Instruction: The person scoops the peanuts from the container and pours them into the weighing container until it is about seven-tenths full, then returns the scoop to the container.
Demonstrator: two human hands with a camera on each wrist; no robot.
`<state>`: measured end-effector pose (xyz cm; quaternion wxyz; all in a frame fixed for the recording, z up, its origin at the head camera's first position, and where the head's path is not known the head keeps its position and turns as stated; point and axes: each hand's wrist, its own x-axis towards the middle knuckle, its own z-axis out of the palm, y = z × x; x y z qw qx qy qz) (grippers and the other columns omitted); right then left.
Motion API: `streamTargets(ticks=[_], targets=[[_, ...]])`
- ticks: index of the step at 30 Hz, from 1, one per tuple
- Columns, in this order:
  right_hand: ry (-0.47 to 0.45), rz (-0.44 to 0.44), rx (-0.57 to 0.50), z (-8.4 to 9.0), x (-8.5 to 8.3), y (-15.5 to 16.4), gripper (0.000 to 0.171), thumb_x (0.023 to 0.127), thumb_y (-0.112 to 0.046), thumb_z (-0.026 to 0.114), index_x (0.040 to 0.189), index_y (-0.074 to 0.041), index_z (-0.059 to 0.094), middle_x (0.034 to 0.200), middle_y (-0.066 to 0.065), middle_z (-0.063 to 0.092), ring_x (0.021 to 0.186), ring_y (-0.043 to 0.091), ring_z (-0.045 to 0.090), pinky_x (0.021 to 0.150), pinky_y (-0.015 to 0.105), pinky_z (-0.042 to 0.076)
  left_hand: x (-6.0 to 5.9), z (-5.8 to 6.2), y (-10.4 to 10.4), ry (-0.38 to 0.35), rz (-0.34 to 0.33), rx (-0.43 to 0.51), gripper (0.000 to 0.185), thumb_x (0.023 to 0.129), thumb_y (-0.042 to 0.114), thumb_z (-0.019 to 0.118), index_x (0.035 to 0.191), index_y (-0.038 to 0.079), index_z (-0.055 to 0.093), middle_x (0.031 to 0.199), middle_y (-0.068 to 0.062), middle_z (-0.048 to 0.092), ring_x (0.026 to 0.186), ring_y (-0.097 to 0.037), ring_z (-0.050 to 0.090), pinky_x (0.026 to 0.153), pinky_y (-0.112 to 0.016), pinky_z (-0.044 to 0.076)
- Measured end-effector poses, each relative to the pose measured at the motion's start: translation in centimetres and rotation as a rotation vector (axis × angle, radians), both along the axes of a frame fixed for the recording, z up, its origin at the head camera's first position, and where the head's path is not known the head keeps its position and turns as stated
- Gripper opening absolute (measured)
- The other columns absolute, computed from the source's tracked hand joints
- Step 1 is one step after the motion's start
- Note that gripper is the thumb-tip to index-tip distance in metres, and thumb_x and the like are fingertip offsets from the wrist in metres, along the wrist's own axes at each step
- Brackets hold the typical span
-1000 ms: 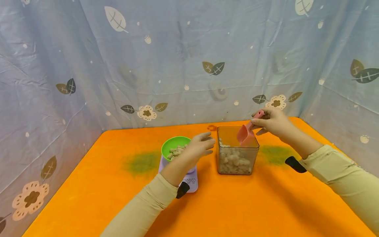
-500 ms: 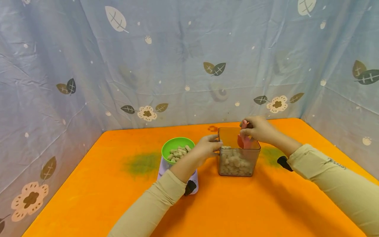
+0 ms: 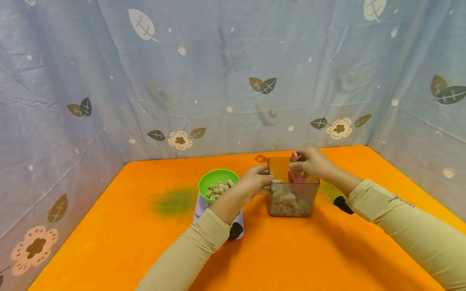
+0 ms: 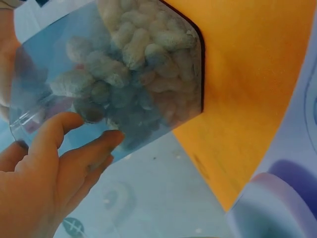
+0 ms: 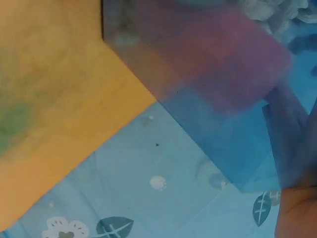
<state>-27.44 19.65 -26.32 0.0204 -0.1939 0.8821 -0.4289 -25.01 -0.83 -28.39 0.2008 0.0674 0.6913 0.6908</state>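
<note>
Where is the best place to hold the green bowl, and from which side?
Probably grip the green bowl at its rim on the left, coming from above. It sits upright on the scale, peanuts fill the inside, and the left hand crowds its right.

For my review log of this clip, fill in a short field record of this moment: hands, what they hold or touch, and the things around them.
left hand: left hand with fingers against the side wall of the clear container
right hand: right hand grips the pink scoop, lowered inside the container
container contents: peanuts in shell, filling the lower part
beside it: green bowl with peanuts, on a pale kitchen scale
surface: orange table
backdrop: blue cloth with leaf and flower print
</note>
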Motion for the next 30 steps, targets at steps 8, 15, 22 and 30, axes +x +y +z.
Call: streamTargets(ticks=[8, 15, 22, 30], targets=[[-0.189, -0.041, -0.276, 0.2, 0.1, 0.6, 0.021, 0.099, -0.001, 0.052, 0.112, 0.016, 0.050, 0.082, 0.007, 0.071, 0.073, 0.012, 0.069, 0.064, 0.028, 0.060, -0.1, -0.1, -0.1, 0.000, -0.002, 0.015, 0.054, 0.101, 0.002, 0.047, 0.152, 0.000, 0.028, 0.149, -0.025, 0.035, 0.134, -0.039, 0.039, 0.105, -0.048, 0.043], [-0.265, -0.039, -0.541, 0.0, 0.4, 1.2, 0.010, 0.100, -0.001, 0.049, 0.095, 0.001, 0.057, 0.079, 0.004, 0.071, 0.073, 0.012, 0.071, 0.065, 0.023, 0.059, 0.0, -0.2, -0.1, -0.011, -0.009, 0.029, 0.054, 0.102, 0.001, 0.046, 0.152, 0.000, 0.027, 0.150, -0.025, 0.034, 0.136, -0.038, 0.037, 0.107, -0.049, 0.040], [-0.371, -0.017, -0.726, 0.1, 0.7, 2.2, 0.015, 0.100, -0.005, 0.051, 0.089, 0.000, 0.059, 0.082, 0.008, 0.072, 0.076, 0.014, 0.071, 0.067, 0.021, 0.058, 0.0, -0.3, -0.1, -0.016, -0.008, 0.019, 0.054, 0.102, 0.004, 0.047, 0.153, 0.003, 0.027, 0.151, -0.022, 0.034, 0.137, -0.037, 0.036, 0.107, -0.048, 0.041], [-0.465, -0.024, -0.892, -0.1, 1.0, 3.5, 0.018, 0.100, -0.004, 0.049, 0.090, -0.003, 0.064, 0.083, 0.012, 0.071, 0.078, 0.016, 0.072, 0.069, 0.021, 0.058, 0.1, -0.2, -0.2, -0.007, -0.017, 0.010, 0.055, 0.103, 0.005, 0.046, 0.153, 0.002, 0.025, 0.151, -0.024, 0.032, 0.138, -0.038, 0.034, 0.106, -0.047, 0.042]])
